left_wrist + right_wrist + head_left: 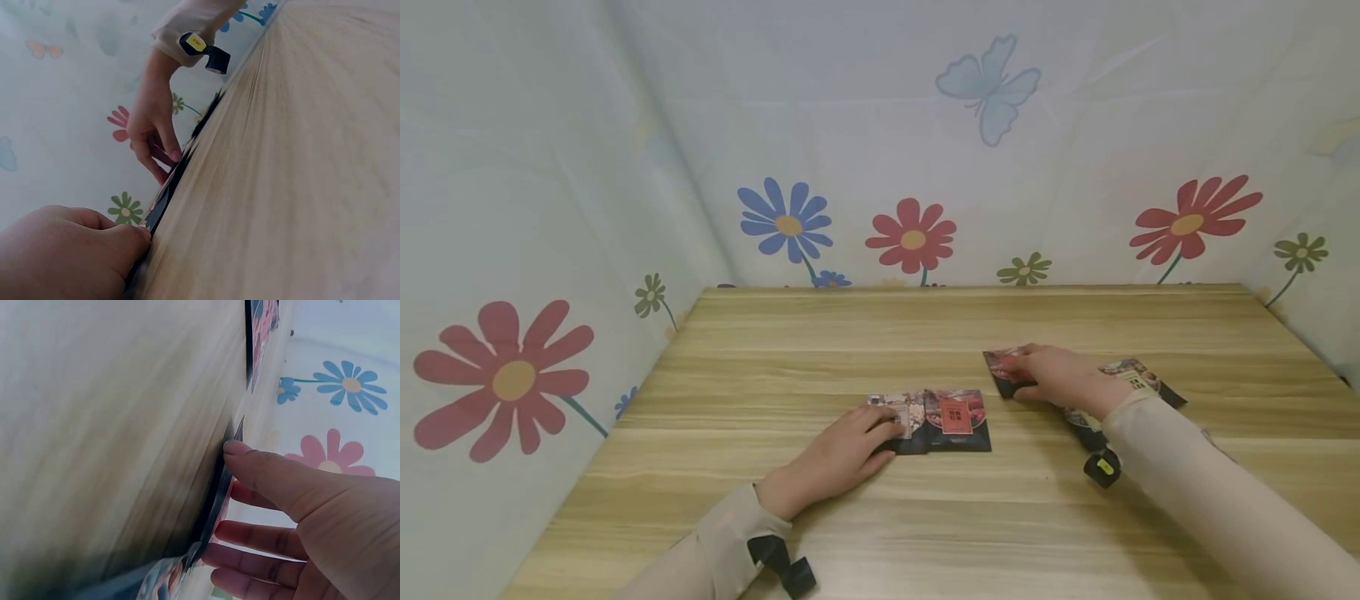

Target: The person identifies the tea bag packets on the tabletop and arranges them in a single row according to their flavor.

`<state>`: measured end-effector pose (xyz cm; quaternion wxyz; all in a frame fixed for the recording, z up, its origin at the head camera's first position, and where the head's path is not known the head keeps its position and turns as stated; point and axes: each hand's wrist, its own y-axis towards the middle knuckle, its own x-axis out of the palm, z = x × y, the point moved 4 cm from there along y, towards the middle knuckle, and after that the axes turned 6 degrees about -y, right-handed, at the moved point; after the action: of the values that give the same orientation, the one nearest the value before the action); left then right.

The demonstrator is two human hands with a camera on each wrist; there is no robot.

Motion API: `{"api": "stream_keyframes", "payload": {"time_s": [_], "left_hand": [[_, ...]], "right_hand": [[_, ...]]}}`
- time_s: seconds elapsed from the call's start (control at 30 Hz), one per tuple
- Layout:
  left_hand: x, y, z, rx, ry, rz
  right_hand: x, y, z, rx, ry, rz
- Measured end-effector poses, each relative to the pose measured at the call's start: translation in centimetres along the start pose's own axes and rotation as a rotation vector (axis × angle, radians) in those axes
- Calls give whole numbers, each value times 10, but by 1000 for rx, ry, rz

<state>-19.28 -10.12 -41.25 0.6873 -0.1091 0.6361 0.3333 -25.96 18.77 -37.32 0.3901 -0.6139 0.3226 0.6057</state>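
Observation:
My left hand (pixel 842 450) rests its fingers on a flat packet (pixel 915 414) with a pale floral print and a black lower band. Butted against that packet's right side is a red-labelled packet (pixel 957 419). Farther back and to the right, my right hand (pixel 1063 375) holds another red and black packet (pixel 1002 365) close to the tabletop. In the right wrist view, the thumb (pixel 240 450) is at one edge of this packet and the fingers lie across from it. The hand hides much of its face.
Under and beyond the right forearm lie more packets, one with a pale yellow label (pixel 1157 383) and another dark one (pixel 1084 425), partly covered. The wooden table (pixel 775 350) meets a white flower-printed cloth (pixel 850 125) at the back and sides.

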Motion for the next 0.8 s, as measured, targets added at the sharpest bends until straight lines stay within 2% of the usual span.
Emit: {"api": "stream_keyframes", "payload": {"time_s": [0.37,0.6,0.8], "left_hand": [[0,0,1,9,10,12],[1,0,0,9,10,12],[1,0,0,12,9,14]], "right_hand": [[1,-4,-12,-4,-17,16],[1,-7,-20,-36,-35,54],[2,-10,-26,-48,-40,55]]}}
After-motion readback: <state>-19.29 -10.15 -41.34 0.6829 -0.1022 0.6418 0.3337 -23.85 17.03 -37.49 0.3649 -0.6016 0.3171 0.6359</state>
